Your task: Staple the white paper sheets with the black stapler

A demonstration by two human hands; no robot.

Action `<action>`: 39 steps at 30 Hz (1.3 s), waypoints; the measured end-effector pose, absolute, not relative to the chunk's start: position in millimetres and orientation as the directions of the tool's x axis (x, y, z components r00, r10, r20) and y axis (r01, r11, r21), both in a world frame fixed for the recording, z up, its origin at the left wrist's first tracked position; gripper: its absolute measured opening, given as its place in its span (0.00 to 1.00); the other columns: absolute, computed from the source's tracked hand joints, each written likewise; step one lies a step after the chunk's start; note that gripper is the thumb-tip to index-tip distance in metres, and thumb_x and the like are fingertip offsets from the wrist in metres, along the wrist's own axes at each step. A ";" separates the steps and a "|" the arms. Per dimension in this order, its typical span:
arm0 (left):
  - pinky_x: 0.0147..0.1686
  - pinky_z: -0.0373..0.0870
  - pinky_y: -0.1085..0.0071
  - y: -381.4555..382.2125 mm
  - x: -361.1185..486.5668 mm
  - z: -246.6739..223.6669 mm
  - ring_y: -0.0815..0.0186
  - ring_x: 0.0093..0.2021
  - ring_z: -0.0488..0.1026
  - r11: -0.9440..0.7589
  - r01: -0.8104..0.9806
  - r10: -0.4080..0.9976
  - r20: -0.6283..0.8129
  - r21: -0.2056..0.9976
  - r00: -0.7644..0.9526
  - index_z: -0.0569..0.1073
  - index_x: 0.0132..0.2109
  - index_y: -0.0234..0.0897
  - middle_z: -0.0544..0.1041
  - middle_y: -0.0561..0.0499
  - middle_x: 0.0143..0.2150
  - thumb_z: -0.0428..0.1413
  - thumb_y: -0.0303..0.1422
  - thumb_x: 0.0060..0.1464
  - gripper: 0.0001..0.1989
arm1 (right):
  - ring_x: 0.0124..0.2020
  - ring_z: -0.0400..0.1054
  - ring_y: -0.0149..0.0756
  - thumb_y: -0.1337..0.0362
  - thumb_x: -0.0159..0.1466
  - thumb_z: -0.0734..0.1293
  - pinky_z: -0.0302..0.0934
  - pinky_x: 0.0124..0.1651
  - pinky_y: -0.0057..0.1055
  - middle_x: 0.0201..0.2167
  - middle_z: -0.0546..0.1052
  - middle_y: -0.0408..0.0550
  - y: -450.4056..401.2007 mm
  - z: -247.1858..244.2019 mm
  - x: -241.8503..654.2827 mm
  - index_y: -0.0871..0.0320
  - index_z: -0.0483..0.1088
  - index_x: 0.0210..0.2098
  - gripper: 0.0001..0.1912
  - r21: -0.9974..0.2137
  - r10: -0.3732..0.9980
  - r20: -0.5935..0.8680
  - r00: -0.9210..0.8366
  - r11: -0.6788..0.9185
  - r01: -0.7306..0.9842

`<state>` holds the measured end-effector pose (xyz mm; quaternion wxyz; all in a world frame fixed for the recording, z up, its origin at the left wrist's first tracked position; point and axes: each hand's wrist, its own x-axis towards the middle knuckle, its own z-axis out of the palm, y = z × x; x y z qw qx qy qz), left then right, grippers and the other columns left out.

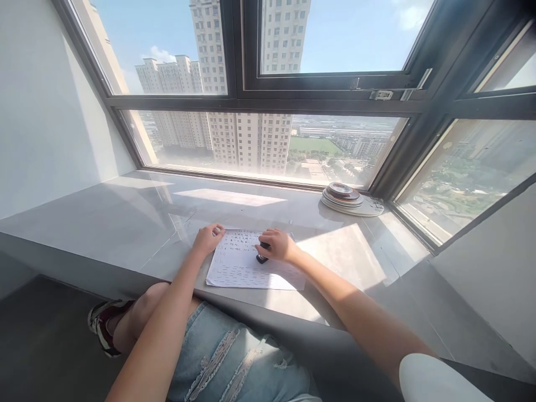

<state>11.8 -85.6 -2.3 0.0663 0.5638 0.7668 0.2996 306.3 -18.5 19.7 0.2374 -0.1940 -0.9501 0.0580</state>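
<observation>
White sheets of paper (238,271) with rows of small dark marks lie on the grey tiled window ledge, near its front edge. My right hand (276,244) is wrapped round a small black stamp-like object (262,259), whose base rests on the paper right of its middle. At the upper left corner of the sheets is my left hand (209,239), with thumb and fingers closed at the paper's edge. Whether the left fingers pinch the corner or only touch it is too small to tell.
A stack of round plates or discs (342,200) stands at the back right of the ledge (100,223), by the window frame (268,105). My legs in torn denim shorts (226,357) are below the front edge.
</observation>
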 end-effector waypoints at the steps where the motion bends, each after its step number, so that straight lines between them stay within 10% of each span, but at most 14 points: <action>1: 0.37 0.67 0.71 -84.3 11.0 -3.5 0.60 0.35 0.77 0.192 0.821 0.899 0.239 0.537 -0.367 0.80 0.42 0.41 0.81 0.49 0.34 0.55 0.43 0.59 0.14 | 0.30 0.60 0.33 0.55 0.70 0.62 0.51 0.34 0.28 0.23 0.67 0.42 -12.3 22.1 313.8 0.55 0.63 0.22 0.21 -0.227 0.391 0.416 -0.821 0.919 0.322; 13: 0.39 0.68 0.70 -88.0 13.0 -0.3 0.59 0.35 0.78 0.180 0.803 0.906 0.221 0.568 -0.360 0.78 0.37 0.42 0.81 0.49 0.30 0.52 0.44 0.62 0.15 | 0.26 0.62 0.31 0.41 0.68 0.60 0.52 0.32 0.26 0.26 0.74 0.43 19.6 33.7 357.3 0.55 0.71 0.24 0.28 -0.294 0.501 0.307 -0.809 0.859 0.420; 19: 0.38 0.69 0.69 -89.0 12.8 2.2 0.58 0.35 0.79 0.185 0.778 0.902 0.210 0.600 -0.377 0.79 0.38 0.41 0.81 0.47 0.30 0.51 0.45 0.61 0.16 | 0.34 0.73 0.38 0.41 0.73 0.45 0.66 0.42 0.33 0.31 0.80 0.52 56.7 23.9 379.3 0.57 0.74 0.30 0.37 -0.690 0.704 0.432 -0.564 0.661 0.295; 22: 0.36 0.69 0.69 -90.4 12.0 3.3 0.58 0.34 0.79 0.183 0.767 0.884 0.238 0.615 -0.402 0.79 0.37 0.41 0.81 0.47 0.30 0.50 0.45 0.62 0.17 | 0.39 0.76 0.45 0.38 0.68 0.57 0.68 0.45 0.39 0.36 0.81 0.55 76.7 10.0 391.7 0.56 0.75 0.34 0.30 -0.769 0.822 0.416 -0.389 0.546 0.332; 39: 0.33 0.65 0.68 -96.4 4.6 2.7 0.57 0.34 0.77 0.262 0.766 0.811 0.296 0.586 -0.504 0.77 0.32 0.42 0.80 0.46 0.31 0.50 0.41 0.62 0.15 | 0.72 0.54 0.47 0.68 0.64 0.62 0.45 0.75 0.50 0.69 0.64 0.52 94.9 -26.9 347.0 0.55 0.68 0.65 0.29 -0.490 0.582 0.208 -0.786 0.758 0.431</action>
